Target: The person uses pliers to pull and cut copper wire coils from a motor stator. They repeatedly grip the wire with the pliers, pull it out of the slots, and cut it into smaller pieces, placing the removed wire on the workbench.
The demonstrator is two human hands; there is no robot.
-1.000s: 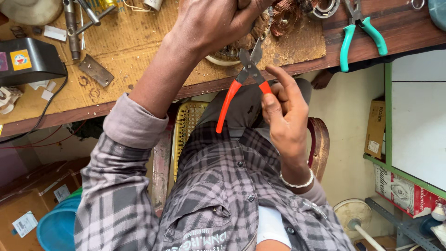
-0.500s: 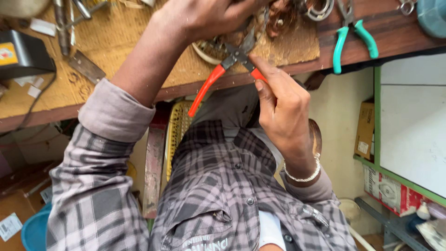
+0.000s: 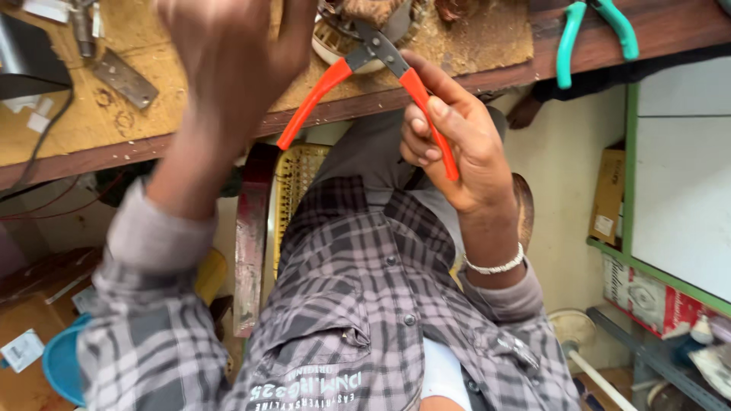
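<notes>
Head view, looking down past a grey checked shirt to a brown wooden worktop

Right hand wrapped round one leg of the orange-handled steel pliers: thumb laid along the top of that leg, the other fingers curled under it and pressed together. Second orange leg swung free toward the left, so the tool's jaws stand parted. Nose pointed up and away from the body, across the worktop's near edge, meeting the round white-rimmed part with brownish windings that sits just inside that edge near its middle. Likely held by a single leg to keep the tool wide while the nose is set against the part. Beaded white bracelet on the right wrist.

Left hand raised over the worktop to the left of the pliers, heavily blurred; fingers seemingly loosely curled, but impossible to tell whether pinching anything.

Surface worn and scratched, with ring marks. Flat grey metal plate toward the left end, black box with a cable at the far left, teal-handled pliers lying toward the right end, well apart from the orange pair.

Below the near edge: yellow woven chair seat under the person's legs, blue plastic tub and brown cardboard boxes on the left, green-framed white panel on the right, pale wall behind
</notes>
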